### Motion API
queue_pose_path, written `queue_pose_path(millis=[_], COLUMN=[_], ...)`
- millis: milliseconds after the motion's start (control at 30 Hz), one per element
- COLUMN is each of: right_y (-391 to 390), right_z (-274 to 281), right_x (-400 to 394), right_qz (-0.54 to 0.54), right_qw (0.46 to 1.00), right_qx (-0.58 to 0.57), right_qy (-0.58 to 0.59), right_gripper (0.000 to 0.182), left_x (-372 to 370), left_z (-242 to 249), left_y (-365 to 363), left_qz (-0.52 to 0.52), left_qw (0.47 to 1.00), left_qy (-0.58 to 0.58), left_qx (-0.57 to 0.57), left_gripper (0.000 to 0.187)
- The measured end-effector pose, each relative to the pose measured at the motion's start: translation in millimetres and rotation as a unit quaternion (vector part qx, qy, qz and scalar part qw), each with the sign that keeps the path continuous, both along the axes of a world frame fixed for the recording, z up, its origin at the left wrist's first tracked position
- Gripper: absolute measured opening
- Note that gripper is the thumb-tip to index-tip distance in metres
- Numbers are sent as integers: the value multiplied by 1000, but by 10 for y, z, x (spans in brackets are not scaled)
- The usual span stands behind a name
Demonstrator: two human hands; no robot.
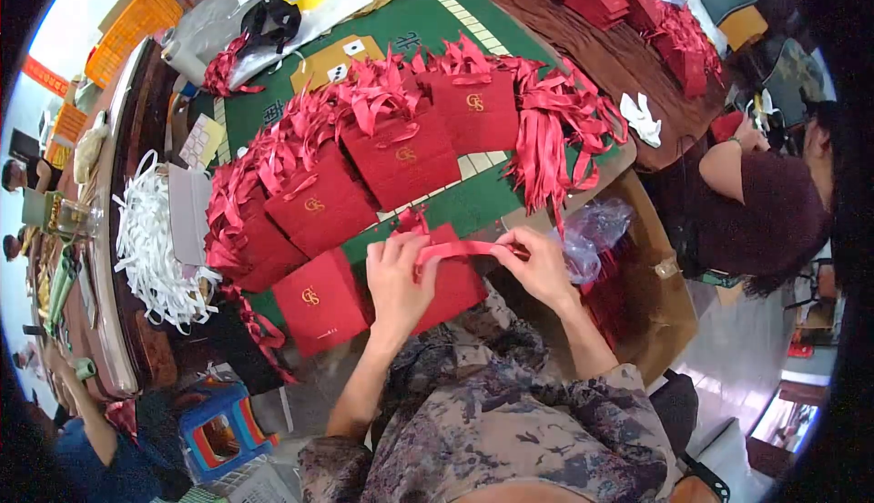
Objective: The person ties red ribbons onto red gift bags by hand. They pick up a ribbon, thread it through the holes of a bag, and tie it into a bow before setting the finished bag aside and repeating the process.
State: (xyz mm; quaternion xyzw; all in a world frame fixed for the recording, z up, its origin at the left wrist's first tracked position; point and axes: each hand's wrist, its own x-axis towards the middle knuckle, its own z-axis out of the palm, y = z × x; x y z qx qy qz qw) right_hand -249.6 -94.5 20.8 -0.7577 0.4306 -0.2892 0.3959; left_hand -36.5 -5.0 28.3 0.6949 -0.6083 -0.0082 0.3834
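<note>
Green table (473, 207) crowded with red bags; I'm threading: left hand (398, 275) and right hand (539, 266) pinch a ribbon (460, 249) taut over the bag (451, 284) at six o'clock. Next, I judge, knot it snugly.

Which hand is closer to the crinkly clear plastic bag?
The right hand. It sits right beside the clear plastic bag, pinching one end of a red ribbon. The left hand holds the ribbon's other end over a red gift bag, farther away.
</note>
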Motion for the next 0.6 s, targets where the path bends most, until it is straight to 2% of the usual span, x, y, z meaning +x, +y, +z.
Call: queue_pose_path(millis=[67,167,200,267,300,367,433,467,533,600], right_y=[53,139,150,153,165,171,198,199,212,278], right_z=[82,228,246,251,242,159,160,183,227,264], right_x=[103,269,301,339,361,326,311,316,324,404], right_qz=[19,39,47,34,30,53,70,75,98,80], right_qw=[1000,989,988,985,971,962,955,954,980,980], right_qx=[1,121,124,115,158,185,219,221,103,125], right_qy=[6,-75,-78,-128,-178,-192,-188,-187,-140,-130], right_gripper=[17,14,14,15,14,15,19,19,18,18], left_x=[-147,-270,-285,-313,-327,-349,-348,-339,-326,-334], left_z=[109,47,30,5,-45,-158,-156,-157,-231,-356], left_y=[32,17,34,59,74,106,128,139,162,192], left_qz=[-43,-132,-130,-114,-108,-89,-85,-87,-90,-99], left_qw=[999,989,984,965,966,944,929,911,916,860], left_qy=[-10,63,108,232,231,314,355,396,384,486], left_qx=[-7,4,52,52,51,54,64,76,76,115], left_gripper=[34,39,34,24,24,16,15,14,16,17])
